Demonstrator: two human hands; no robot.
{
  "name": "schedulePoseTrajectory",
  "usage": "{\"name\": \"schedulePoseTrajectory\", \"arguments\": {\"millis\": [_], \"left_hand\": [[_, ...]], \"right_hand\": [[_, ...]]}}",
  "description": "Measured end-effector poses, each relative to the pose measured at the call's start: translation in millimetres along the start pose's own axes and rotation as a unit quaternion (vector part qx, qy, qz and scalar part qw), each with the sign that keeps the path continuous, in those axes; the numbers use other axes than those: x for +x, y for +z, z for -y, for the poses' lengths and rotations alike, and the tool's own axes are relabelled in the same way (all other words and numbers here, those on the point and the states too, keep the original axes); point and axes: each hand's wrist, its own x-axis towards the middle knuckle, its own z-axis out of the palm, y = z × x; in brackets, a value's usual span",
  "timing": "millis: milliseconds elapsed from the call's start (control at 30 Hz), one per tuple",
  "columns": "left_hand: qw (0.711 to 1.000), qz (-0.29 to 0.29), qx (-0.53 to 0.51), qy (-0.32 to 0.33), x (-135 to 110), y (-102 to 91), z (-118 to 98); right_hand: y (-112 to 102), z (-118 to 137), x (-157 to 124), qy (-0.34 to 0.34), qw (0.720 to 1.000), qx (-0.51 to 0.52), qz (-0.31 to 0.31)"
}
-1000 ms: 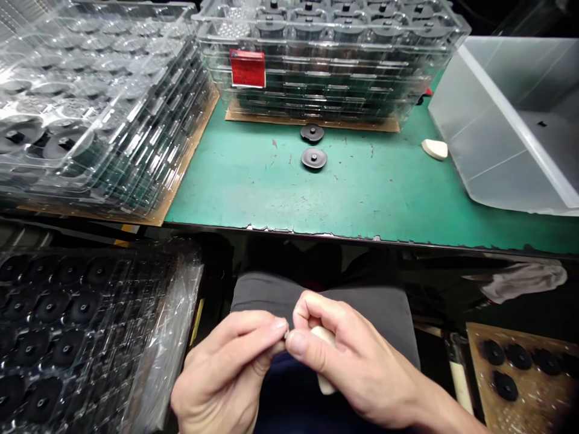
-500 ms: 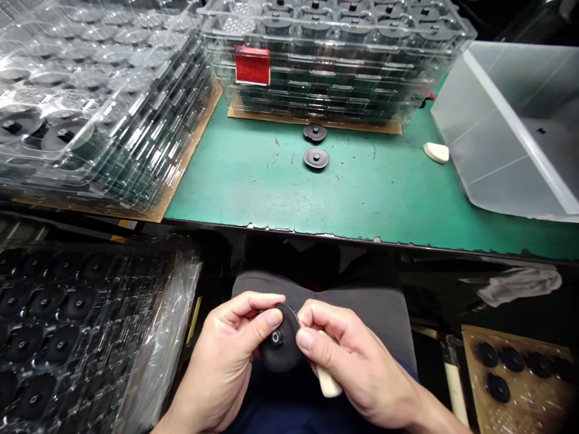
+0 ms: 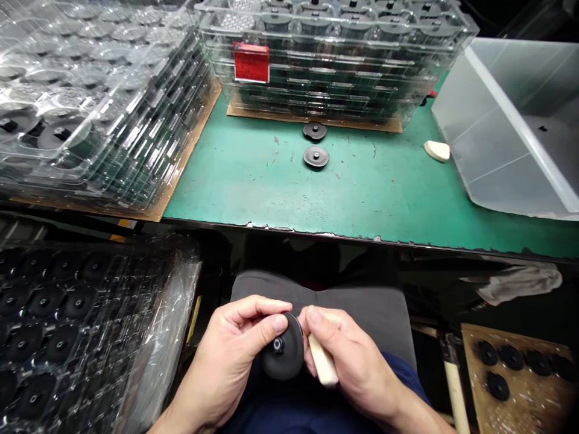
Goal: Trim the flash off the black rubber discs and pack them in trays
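Observation:
A round black disc with a small raised hub (image 3: 284,357) is pinched at its upper left edge by my left hand (image 3: 235,349), thumb over its face. Close to the disc's right edge, my right hand (image 3: 353,355) is closed around a cream-coloured block (image 3: 322,361) with a rounded end. The block's upper part is hidden by the fingers. Whether the right fingertips touch the disc's rim I cannot tell. Both hands are over my lap, below the table edge. Two similar black discs, one nearer (image 3: 316,157) and one farther (image 3: 314,131), lie on the green table (image 3: 253,181).
Stacked clear trays of black parts stand at the left (image 3: 136,120) and back (image 3: 316,72). A translucent bin (image 3: 474,132) is at the right beside another cream block (image 3: 437,150). Lower left is a tray of discs (image 3: 58,313); lower right, discs lie on a brown board (image 3: 520,410).
My right thumb has lifted off the disc's edge and moved up, and more of the cream block shows. The disc has turned slightly and sits a little lower in my left hand.

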Motion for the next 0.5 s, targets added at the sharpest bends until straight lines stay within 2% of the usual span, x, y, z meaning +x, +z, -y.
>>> {"name": "schedulePoseTrajectory", "arguments": {"millis": [100, 200, 300, 367, 433, 467, 500], "left_hand": [[0.999, -0.022, 0.014, 0.021, 2.2, -2.0, 1.0], [0.999, -0.036, -0.008, 0.023, 3.0, -1.4, 2.9], [0.999, -0.025, -0.045, 0.005, 3.6, 2.4, 6.4], [0.998, -0.01, -0.055, 0.006, 6.1, 4.4, 8.8], [0.998, -0.029, -0.027, 0.054, 9.3, 3.7, 9.6], [0.992, -0.059, 0.008, 0.112, 10.3, 1.8, 9.2], [0.974, -0.101, 0.06, 0.194, 10.5, -1.1, 8.3]], "right_hand": [[-2.0, 1.9, -5.4, 0.007, 0.996, -0.084, -0.016], [-2.8, 3.1, -7.2, -0.025, 0.994, -0.095, -0.056], [-3.9, 3.5, -5.3, -0.048, 0.988, -0.103, -0.105], [-6.6, 5.6, -2.2, -0.044, 0.983, -0.14, -0.109], [-12.8, 11.4, 2.1, -0.061, 0.975, -0.192, -0.093], [-18.0, 16.3, 4.5, -0.078, 0.968, -0.218, -0.091], [-25.3, 22.4, 7.0, -0.097, 0.96, -0.24, -0.102]]}}
